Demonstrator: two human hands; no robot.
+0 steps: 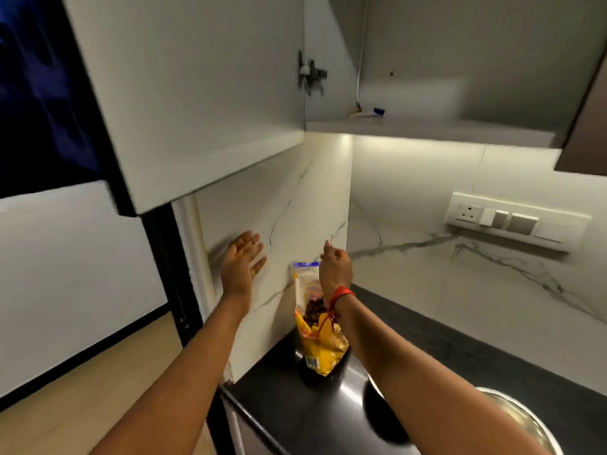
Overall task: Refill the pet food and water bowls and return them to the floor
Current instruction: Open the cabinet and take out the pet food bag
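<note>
While both arms reach up toward the frame centre, neither hand holds anything. Left hand (242, 262), centre-left: palm open, fingers spread, blurred, in front of the white marble-veined wall panel (289, 205); contact with it can't be judged. Right hand (335, 269), just right of centre: fingers loosely curled, index raised, empty, a red thread band (341, 296) on the wrist.

Yellow plastic pet food bag with a blue-white top (317, 326) stands upright on the glossy black countertop (295, 408), lower centre, against the wall panel, directly below and behind the right wrist; the wrist overlaps it in view, touching or not unclear. Round steel bowl (522, 421) sits on the countertop at the lower right edge, partly hidden by the right forearm, contents not visible.

Upper frame: open white cabinet door (184, 93) at upper left, grey cabinet shelf (427, 126) at upper right with small items on it, too small to identify. White switch-and-socket plate (515, 220) on the right wall.
</note>
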